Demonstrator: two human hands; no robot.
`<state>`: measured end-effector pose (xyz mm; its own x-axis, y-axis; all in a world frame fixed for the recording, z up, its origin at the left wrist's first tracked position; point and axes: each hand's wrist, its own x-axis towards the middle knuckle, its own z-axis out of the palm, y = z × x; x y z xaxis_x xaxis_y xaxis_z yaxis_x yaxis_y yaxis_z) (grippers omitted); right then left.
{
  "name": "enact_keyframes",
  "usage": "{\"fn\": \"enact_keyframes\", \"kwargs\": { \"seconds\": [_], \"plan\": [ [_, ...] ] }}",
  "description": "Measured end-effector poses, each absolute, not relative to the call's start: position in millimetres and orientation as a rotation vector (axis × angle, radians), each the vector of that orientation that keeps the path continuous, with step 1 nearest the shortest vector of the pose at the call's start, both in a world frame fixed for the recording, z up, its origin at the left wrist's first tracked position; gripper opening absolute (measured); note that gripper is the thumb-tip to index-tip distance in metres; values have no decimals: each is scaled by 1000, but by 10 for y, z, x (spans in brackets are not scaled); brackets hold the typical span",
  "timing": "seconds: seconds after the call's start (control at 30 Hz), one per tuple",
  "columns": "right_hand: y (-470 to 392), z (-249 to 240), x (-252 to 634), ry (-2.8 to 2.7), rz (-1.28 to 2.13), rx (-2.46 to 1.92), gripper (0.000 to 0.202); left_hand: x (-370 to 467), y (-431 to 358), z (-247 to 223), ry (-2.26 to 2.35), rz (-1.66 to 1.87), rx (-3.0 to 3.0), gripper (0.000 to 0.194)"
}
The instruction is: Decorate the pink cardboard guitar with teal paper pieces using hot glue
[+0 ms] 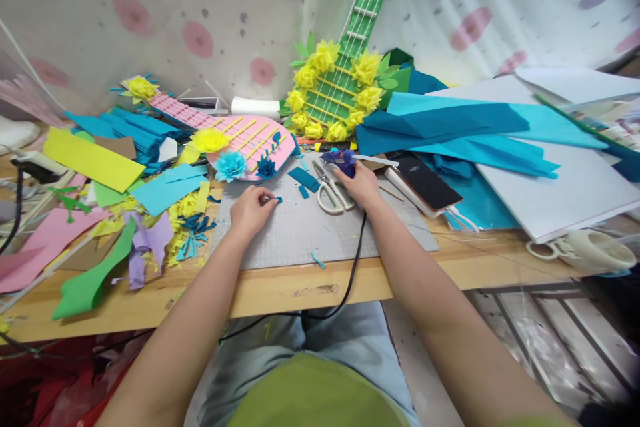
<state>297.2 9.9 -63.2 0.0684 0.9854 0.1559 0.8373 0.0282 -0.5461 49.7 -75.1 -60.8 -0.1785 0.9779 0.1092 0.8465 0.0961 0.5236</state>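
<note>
My left hand [253,213] pinches a small dark blue paper piece [279,200] above the grey cutting mat [300,240]. In my right hand [364,185] is a blue glue gun [340,161], its cord running down over the table edge. White-handled scissors [331,197] lie just left of that hand. Several dark blue paper pieces [304,179] rest on the mat between my hands. Behind my left hand lies a pink paper guitar [255,137] with yellow strips, a yellow flower [209,140], a light blue flower [231,165] and a dark blue flower [265,167].
A green paper guitar [330,97] ringed with yellow flowers leans at the back. Coloured paper and scraps [95,160] cover the left side. On the right are a phone [425,180], blue crepe paper [450,130], white boards [540,193] and a mug [585,250] near the edge.
</note>
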Motion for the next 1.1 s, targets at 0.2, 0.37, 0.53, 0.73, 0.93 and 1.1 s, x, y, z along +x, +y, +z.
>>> {"fn": "enact_keyframes", "kwargs": {
  "seconds": [0.2, 0.37, 0.53, 0.73, 0.93, 1.1],
  "plan": [
    [92, -635, 2975, -1798, 377, -1858, 55, 468, -731, -632, 2077, 791, 1769, 16],
    [116, -667, 2988, -1799, 364, -1844, 55, 471, -732, -620, 2099, 783, 1760, 18],
    [130, -674, 2987, -1789, 376, -1840, 54, 477, -717, -622, 2105, 938, 1720, 16],
    [149, -688, 2987, -1781, 363, -1835, 51, 470, -686, -654, 2020, 1112, 1730, 13],
    [140, -669, 2970, -1772, 367, -1845, 53, 501, -661, -654, 2105, 865, 1835, 18],
    [143, -679, 2972, -1771, 370, -1828, 52, 511, -630, -661, 2111, 750, 1904, 16]
  ]
}}
